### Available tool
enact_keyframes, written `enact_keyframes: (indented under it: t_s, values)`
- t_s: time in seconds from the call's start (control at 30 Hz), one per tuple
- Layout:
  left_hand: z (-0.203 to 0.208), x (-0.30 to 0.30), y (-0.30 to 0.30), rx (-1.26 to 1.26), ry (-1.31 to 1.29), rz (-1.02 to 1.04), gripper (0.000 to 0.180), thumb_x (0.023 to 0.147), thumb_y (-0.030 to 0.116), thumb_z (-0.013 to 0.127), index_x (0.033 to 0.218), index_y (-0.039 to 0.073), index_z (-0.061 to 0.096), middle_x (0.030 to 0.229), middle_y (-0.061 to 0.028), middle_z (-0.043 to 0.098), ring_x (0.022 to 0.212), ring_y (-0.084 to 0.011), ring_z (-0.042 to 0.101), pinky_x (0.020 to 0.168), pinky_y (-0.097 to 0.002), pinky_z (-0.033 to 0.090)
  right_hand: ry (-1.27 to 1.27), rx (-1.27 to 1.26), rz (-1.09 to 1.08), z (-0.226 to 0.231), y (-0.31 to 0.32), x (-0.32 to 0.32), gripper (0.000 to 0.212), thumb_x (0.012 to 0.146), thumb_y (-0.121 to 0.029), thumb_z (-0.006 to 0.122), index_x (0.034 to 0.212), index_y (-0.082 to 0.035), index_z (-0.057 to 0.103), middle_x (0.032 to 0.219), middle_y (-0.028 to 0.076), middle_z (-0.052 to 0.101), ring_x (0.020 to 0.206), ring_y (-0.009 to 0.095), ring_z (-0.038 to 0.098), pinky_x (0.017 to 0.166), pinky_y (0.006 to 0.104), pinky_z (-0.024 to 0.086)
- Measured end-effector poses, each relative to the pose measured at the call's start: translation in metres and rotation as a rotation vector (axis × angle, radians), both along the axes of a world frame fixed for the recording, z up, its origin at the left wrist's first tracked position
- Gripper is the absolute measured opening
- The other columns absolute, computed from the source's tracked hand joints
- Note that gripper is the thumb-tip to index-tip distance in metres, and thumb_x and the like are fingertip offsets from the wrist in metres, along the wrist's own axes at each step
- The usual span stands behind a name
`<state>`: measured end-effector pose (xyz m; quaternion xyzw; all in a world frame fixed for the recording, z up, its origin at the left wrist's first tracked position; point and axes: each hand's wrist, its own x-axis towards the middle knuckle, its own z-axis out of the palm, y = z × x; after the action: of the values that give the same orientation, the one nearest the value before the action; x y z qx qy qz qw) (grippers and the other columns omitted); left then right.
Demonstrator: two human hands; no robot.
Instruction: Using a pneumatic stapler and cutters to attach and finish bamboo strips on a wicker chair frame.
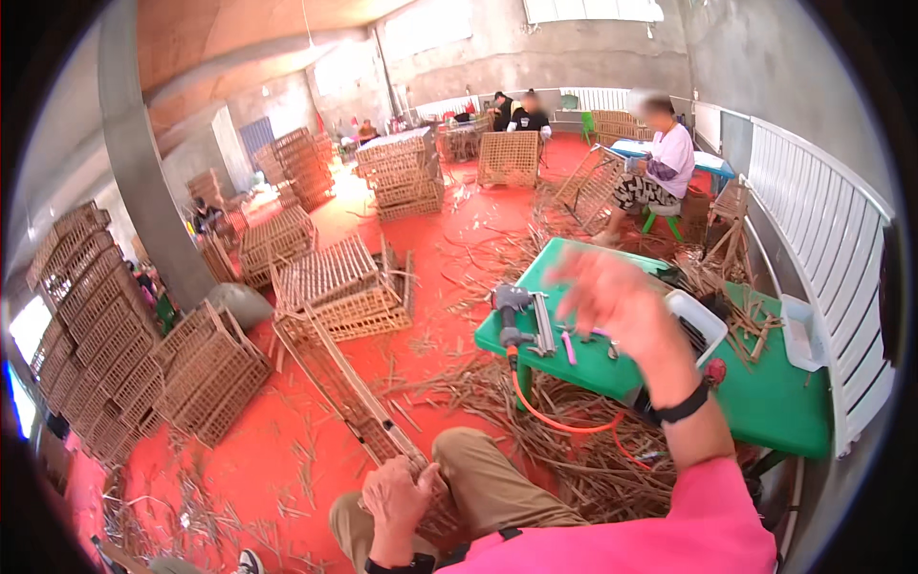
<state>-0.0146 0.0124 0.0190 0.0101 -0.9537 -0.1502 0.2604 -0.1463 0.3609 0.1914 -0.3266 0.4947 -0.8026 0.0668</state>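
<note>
My left hand (pixel 397 493) is closed on the near end of a long, narrow bamboo lattice frame (pixel 349 378). This frame slants from between my knees toward a stack of lattice panels. My right hand (pixel 607 297) is raised over the green table (pixel 784 407), blurred by motion, so its fingers cannot be read clearly. Beside it on the tabletop lie a grey pneumatic nail gun (pixel 513 311) with an orange hose (pixel 540 411), and a small pink-handled tool (pixel 569 347). A white plastic bin (pixel 696 323) stands just past my right wrist.
Bamboo lattice panels (pixel 330 277) are piled ahead, with a tall stack (pixel 105 335) at the left. Bamboo strips (pixel 612 488) litter the red floor under the table. A person in a pink top (pixel 669 158) sits beyond it. White radiators (pixel 813 230) line the right wall.
</note>
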Motion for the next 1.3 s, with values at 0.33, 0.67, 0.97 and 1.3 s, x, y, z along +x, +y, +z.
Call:
enact_keyframes:
  t_s: [0.33, 0.67, 0.97, 1.3]
  values:
    - [-0.004, -0.008, 0.008, -0.073, 0.009, -0.027, 0.046, 0.078, 0.048, 0.080, 0.079, 0.005, 0.061, 0.071, -0.0170, 0.064, 0.070, -0.0393, 0.063, 0.063, -0.0488, 0.047, -0.422, 0.471, 0.152, -0.174, -0.116, 0.034, 0.046, 0.089, -0.017, 0.072, 0.129, 0.000, 0.060, 0.117, 0.011, 0.069, 0.098, 0.019, 0.069, 0.075, 0.0318, 0.056]
    - [-0.004, -0.010, 0.008, -0.056, 0.000, -0.033, 0.046, 0.079, 0.050, 0.078, 0.075, 0.007, 0.062, 0.066, -0.0141, 0.062, 0.067, -0.0352, 0.064, 0.063, -0.0458, 0.048, 0.375, 0.807, -0.232, -0.276, -0.195, 0.052, 0.047, 0.084, -0.026, 0.076, 0.123, -0.004, 0.060, 0.110, 0.016, 0.063, 0.101, 0.033, 0.066, 0.085, 0.0414, 0.054]
    - [0.004, -0.011, 0.012, -0.063, -0.028, -0.008, 0.049, 0.080, 0.050, 0.076, 0.076, 0.005, 0.059, 0.069, -0.0163, 0.061, 0.067, -0.0390, 0.062, 0.063, -0.0494, 0.045, 0.478, 0.741, -0.369, -0.275, -0.201, 0.055, 0.036, 0.086, -0.027, 0.074, 0.109, -0.004, 0.058, 0.103, 0.014, 0.060, 0.086, 0.037, 0.065, 0.071, 0.0448, 0.054]
    - [-0.001, -0.015, 0.012, -0.053, -0.070, 0.023, 0.052, 0.080, 0.052, 0.076, 0.074, 0.005, 0.056, 0.067, -0.0154, 0.057, 0.064, -0.0378, 0.058, 0.061, -0.0475, 0.044, 0.569, 0.814, -0.267, -0.278, -0.200, 0.038, 0.029, 0.089, -0.020, 0.068, 0.110, -0.003, 0.058, 0.103, 0.014, 0.057, 0.090, 0.034, 0.063, 0.072, 0.0443, 0.055]
